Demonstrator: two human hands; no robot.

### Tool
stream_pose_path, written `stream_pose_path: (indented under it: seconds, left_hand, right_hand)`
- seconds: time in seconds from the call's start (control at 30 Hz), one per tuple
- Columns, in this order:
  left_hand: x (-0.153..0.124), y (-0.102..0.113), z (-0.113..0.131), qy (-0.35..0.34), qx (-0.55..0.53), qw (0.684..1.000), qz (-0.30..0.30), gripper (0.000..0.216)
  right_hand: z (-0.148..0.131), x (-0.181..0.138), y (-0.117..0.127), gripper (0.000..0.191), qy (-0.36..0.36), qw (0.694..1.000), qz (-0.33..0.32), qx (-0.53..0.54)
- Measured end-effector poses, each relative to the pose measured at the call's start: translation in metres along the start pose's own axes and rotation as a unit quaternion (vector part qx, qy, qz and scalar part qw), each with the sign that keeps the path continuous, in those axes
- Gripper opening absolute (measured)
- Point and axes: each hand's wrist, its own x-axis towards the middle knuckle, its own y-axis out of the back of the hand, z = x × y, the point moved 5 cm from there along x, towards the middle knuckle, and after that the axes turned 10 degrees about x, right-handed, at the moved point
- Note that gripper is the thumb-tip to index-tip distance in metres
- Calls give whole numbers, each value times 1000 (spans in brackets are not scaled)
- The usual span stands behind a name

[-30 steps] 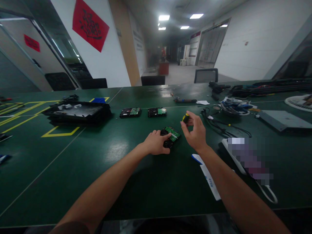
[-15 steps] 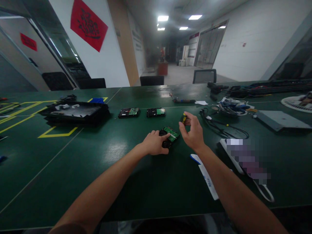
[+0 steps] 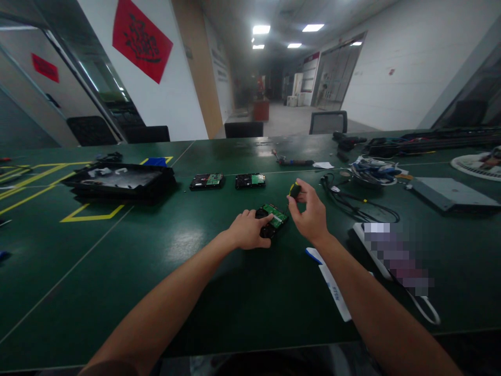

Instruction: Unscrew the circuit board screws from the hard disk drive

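A black hard drive with a green circuit board [image 3: 275, 216] lies on the dark green table [image 3: 195, 292] in front of me. My left hand [image 3: 249, 230] rests on its near left end, fingers curled over the black casing and holding it down. My right hand [image 3: 311, 211] hovers just right of the drive, its fingers pinched round the black-and-yellow handle of a small screwdriver [image 3: 294, 190], whose tip points down toward the board.
Two more hard drives [image 3: 207, 181] [image 3: 250, 180] lie farther back. A black tray [image 3: 119, 180] sits at the left. Cables [image 3: 360, 203], a grey flat case [image 3: 450, 193], tools [image 3: 293, 162] and a white-and-blue strip [image 3: 331, 290] occupy the right side. Chairs [image 3: 327, 121] stand behind the table.
My right hand has turned the screwdriver handle between its fingers and shifted slightly nearer the drive. My left hand has stayed on the drive.
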Motion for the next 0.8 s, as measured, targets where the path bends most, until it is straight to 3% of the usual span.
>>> stream_pose_path:
  seconds: [0.8]
  left_hand:
    - [1, -2, -3, 1, 2, 1000, 9, 94]
  right_hand:
    - [3, 0, 1, 53, 9, 999, 17, -25]
